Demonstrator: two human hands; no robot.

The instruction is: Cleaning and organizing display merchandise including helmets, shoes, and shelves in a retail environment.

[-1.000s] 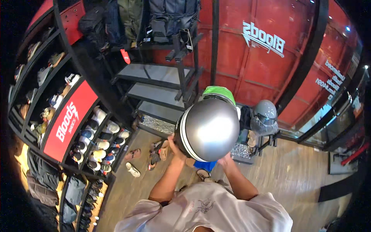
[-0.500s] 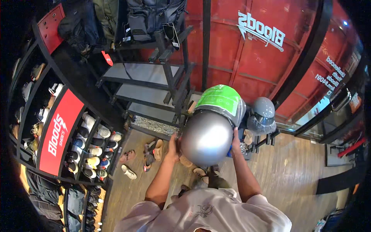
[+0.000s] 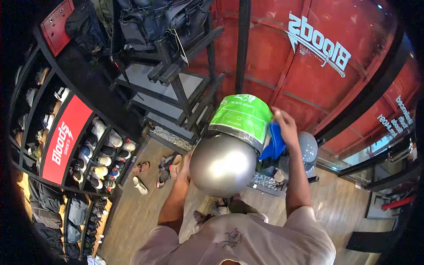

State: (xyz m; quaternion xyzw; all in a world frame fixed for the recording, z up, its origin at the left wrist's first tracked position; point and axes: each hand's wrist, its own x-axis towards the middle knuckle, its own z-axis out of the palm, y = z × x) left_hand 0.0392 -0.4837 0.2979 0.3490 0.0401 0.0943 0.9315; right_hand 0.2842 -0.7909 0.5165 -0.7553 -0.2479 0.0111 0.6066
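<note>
A silver-grey full-face helmet (image 3: 223, 167) hangs in front of me, its rounded shell toward me. Its visor carries a bright green printed film (image 3: 242, 115) with a dark band below. My left hand (image 3: 187, 164) supports the shell's left side, its fingers partly hidden behind it. At the visor's right edge, the fingertips of my right hand (image 3: 285, 126) are bent against the green film. A blue cloth (image 3: 274, 142) hangs from under that hand, beside the helmet; the grip on it is partly hidden.
A second grey helmet (image 3: 308, 148) stands on a low black bench at the right. Black tiered shelving (image 3: 176, 88) with bags rises ahead. Shoe shelves (image 3: 101, 154) line the left, and sandals (image 3: 140, 185) lie on the wooden floor. Red panels stand behind glass.
My right hand has moved from the helmet's lower right side up to the visor edge, bringing the blue cloth into view. The helmet has shifted slightly left and tilted; my left hand stays on it.
</note>
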